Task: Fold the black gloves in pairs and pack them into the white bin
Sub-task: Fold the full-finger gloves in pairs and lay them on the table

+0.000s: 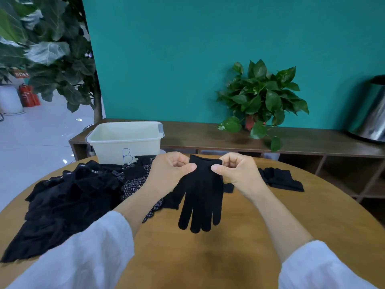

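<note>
White sleeves (87,253) lowest in frame; above them our left hand (168,172) and right hand (237,172) each pinch a cuff corner of the black glove (201,197), thumb against curled fingers, glove fingers hanging to the round table (239,247). White bin (125,140) stands behind the heaped gloves (68,201). Risk: we may match it with a dotted, unlike glove (135,184), or the pinch slips and the glove drops crooked.

A black glove (201,197) is hanging fingers-down above the counter, its cuff uppermost. A heap of black gloves (68,203) is lying at the left, and a flat folded pair (281,179) is lying at the right. The white bin (125,140), marked "B", is standing upright behind the heap.
</note>
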Tool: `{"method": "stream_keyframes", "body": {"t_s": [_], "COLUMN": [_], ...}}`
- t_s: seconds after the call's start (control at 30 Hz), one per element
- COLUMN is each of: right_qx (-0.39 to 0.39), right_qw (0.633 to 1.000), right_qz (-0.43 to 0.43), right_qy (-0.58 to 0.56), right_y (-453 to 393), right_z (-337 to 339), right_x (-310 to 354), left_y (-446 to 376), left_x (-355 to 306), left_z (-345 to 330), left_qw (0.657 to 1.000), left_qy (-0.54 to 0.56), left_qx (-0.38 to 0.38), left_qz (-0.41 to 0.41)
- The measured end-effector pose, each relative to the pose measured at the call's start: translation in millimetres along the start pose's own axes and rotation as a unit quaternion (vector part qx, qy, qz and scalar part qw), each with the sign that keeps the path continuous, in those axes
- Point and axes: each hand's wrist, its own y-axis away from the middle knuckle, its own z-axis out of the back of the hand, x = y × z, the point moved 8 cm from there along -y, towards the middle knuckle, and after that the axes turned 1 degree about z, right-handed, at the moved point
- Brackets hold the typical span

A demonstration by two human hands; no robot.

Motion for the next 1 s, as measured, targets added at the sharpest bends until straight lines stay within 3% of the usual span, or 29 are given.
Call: {"method": "stream_keyframes", "body": {"t_s": [0.27, 0.4, 0.53, 0.73, 1.0], "right_qx": [-0.006, 0.04, 0.089, 0.119, 0.123], "right_qw": [0.999, 0.991, 0.977, 0.96, 0.952], "right_qz": [-0.033, -0.049, -0.06, 0.018, 0.042], "right_qy": [0.041, 0.118, 0.182, 0.252, 0.276], "right_y": [-45, -18, 39, 104, 149], "right_z": [13, 6, -7, -28, -36], "right_x": [-40, -69, -104, -133, -129], "left_y": [-56, -32, 18, 88, 132], "left_x": [31, 69, 101, 114, 123], "left_z": [-32, -51, -71, -82, -81], "left_qw": [0.999, 0.996, 0.986, 0.935, 0.916], "left_qy": [0.0, -0.012, -0.091, -0.273, -0.287], "left_qx": [0.042, 0.091, 0.136, 0.151, 0.171], "left_qz": [0.001, 0.023, 0.015, -0.171, -0.221]}}
